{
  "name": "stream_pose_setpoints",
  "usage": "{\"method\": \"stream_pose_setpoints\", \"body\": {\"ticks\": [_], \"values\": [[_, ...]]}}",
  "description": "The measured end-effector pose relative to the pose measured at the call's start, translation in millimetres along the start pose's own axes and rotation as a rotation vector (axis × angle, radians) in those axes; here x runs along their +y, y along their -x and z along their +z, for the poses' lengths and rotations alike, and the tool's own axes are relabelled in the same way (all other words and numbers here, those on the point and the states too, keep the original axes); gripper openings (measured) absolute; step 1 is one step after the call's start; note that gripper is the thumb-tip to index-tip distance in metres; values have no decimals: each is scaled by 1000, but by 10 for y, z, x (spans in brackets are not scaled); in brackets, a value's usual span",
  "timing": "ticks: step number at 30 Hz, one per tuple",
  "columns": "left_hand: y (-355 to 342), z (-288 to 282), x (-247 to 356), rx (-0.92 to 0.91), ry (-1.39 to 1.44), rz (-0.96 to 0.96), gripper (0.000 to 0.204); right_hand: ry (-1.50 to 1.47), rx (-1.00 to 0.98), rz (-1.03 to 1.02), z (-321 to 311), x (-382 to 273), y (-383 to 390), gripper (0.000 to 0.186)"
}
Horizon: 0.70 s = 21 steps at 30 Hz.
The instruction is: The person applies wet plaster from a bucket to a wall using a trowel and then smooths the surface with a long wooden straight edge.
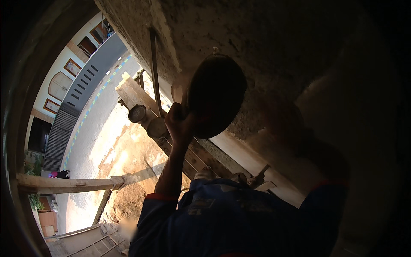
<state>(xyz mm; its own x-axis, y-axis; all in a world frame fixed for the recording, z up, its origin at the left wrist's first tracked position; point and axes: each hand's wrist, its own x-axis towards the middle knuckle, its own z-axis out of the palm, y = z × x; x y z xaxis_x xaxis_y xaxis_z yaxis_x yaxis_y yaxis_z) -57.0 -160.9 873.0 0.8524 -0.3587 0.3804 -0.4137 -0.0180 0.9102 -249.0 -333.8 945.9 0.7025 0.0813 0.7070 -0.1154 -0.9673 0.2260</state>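
Observation:
In the head view my left hand (179, 122) is raised, closed on the edge of a dark oval pan-like object (216, 92), held tilted up against the rough, shadowed plaster wall (257, 38); its inner detail is too dark to make out. What seems to be my right arm (317, 158) reaches up on the right in deep shadow, and its hand cannot be made out. Behind my left hand, two buckets (137, 113) stand on wooden planks (132, 92).
Below the planks lies sunlit dirt (128, 188) beside a paved lane (81, 145). A wooden beam (68, 183) crosses the lower left, above a railed platform (90, 242). A grey gate (81, 92) fronts a white building. A small figure of a person (60, 174) is in the lane.

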Motion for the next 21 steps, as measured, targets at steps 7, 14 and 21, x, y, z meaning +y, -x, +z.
{"method": "stream_pose_setpoints", "body": {"ticks": [7, 14, 21], "values": [[67, 241, 48, 119, 32, -20, 28, -165, -655, 289, 354, -151, 242, 46], [206, 325, -112, 118, 62, -65, 27, -532, -738, 223, 464, -277, 188, 24], [47, 39, -3, 6, 46, -29, 24, -83, -349, 26, 442, 140, 11, 23]]}}
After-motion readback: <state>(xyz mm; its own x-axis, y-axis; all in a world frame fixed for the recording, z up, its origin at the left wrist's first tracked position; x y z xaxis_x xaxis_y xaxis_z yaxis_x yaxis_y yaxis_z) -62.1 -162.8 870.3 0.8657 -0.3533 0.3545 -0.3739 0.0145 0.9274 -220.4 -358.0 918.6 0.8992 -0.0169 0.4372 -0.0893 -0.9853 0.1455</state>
